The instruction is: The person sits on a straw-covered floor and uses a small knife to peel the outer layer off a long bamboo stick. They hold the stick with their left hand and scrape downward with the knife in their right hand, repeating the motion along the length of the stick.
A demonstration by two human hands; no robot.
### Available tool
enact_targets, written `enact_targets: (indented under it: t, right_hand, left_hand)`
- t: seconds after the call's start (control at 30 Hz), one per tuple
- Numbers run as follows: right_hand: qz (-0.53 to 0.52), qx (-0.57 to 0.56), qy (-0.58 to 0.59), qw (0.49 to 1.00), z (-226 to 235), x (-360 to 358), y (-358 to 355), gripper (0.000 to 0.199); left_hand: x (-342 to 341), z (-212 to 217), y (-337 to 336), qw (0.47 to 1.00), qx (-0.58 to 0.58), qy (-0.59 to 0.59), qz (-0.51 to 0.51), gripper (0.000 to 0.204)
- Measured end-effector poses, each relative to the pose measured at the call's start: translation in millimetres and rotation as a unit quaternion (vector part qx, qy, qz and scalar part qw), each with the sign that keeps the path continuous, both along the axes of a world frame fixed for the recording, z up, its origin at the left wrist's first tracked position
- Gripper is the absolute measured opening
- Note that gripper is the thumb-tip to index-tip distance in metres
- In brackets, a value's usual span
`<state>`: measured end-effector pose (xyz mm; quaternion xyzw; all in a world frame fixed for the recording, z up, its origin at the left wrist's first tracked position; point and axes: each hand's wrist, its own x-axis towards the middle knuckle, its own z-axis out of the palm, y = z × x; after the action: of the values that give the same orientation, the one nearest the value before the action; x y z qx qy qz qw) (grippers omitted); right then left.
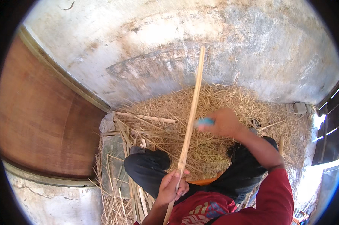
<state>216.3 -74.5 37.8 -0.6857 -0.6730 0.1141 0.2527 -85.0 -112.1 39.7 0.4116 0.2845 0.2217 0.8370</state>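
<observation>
A long, pale bamboo strip (pixel 192 108) rises at a slant from my lap toward the wall, its top end leaning slightly right. My left hand (pixel 173 185) is closed around its lower part, just below a joint in the bamboo. To the right of the strip's middle, my right hand (pixel 224 123) is closed on a small teal object (pixel 205 122). Motion smears that object, so its exact kind does not show. It is close to the strip's edge; whether it touches cannot be made out.
Shavings (pixel 222 97) cover the floor between my bent legs and the stained wall (pixel 158 41). More bamboo strips (pixel 142 200) lie by my left knee, one loose piece (pixel 154 119) farther off. A brown wooden panel (pixel 49 112) stands left. A small grey block (pixel 300 108) sits at far right.
</observation>
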Motion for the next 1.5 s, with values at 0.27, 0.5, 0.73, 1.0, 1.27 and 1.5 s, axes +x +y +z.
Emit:
enact_targets:
  t: [0.27,0.5,0.73,1.0,1.27,1.5]
  right_hand:
    - [-0.009,0.076,-0.097,0.992,-15.4,-20.9,-2.0,0.073]
    - [0.068,0.035,-0.066,0.995,-13.9,-51.0,-11.1,0.072]
    - [-0.151,-0.006,-0.043,0.988,-14.5,35.9,34.9,0.067]
    - [0.050,0.029,-0.143,0.988,-9.3,-27.0,-11.3,0.069]
    - [-0.167,0.104,-0.145,0.970,-25.1,114.6,52.0,0.067]
    - [-0.499,0.001,0.054,0.865,-52.6,267.9,12.4,0.092]
  left_hand:
    - [6.3,9.2,-0.2,1.000,-0.005,-0.019,0.004,0.036]
    - [1.8,9.5,-2.0,0.995,-0.082,-0.037,0.033,0.034]
    - [-7.0,7.9,-16.8,0.994,-0.099,-0.052,-0.023,0.035]
    - [-12.9,9.6,-15.7,0.997,-0.066,-0.042,-0.020,0.034]
    - [-27.9,7.3,-40.0,0.990,-0.092,-0.055,-0.093,0.029]
    - [-43.7,28.4,-58.4,0.968,0.012,0.156,-0.195,0.041]
